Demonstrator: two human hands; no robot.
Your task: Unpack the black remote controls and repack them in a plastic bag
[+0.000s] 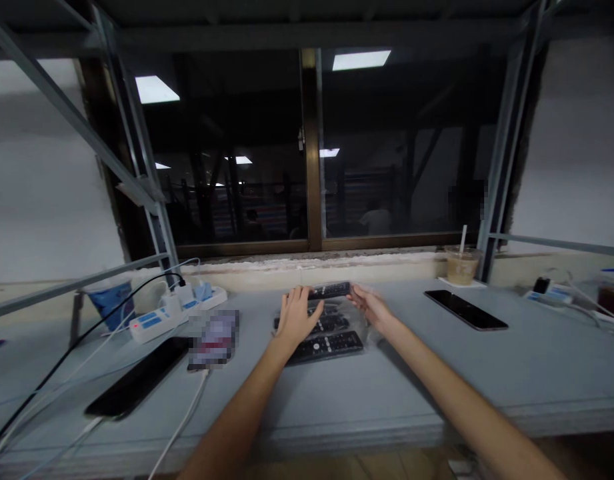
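Several black remote controls (331,345) lie in rows on the desk, with clear plastic around them. My left hand (297,313) reaches over their left side, its thumb apart from the fingers. Between that thumb and the fingers sits the left end of the farthest remote control (331,291). My right hand (371,305) is closed at the same remote's right end, fingertips pinched against it. Crinkled clear plastic (371,333) shows below my right hand. The undersides of the remotes and some of my fingertips are hidden.
On the left are a black phone (139,377), a second phone (214,339) with a cable and a white power strip (179,312) with plugs. To the right lie another phone (465,309) and an iced drink cup (461,265). Metal posts (511,140) flank the window.
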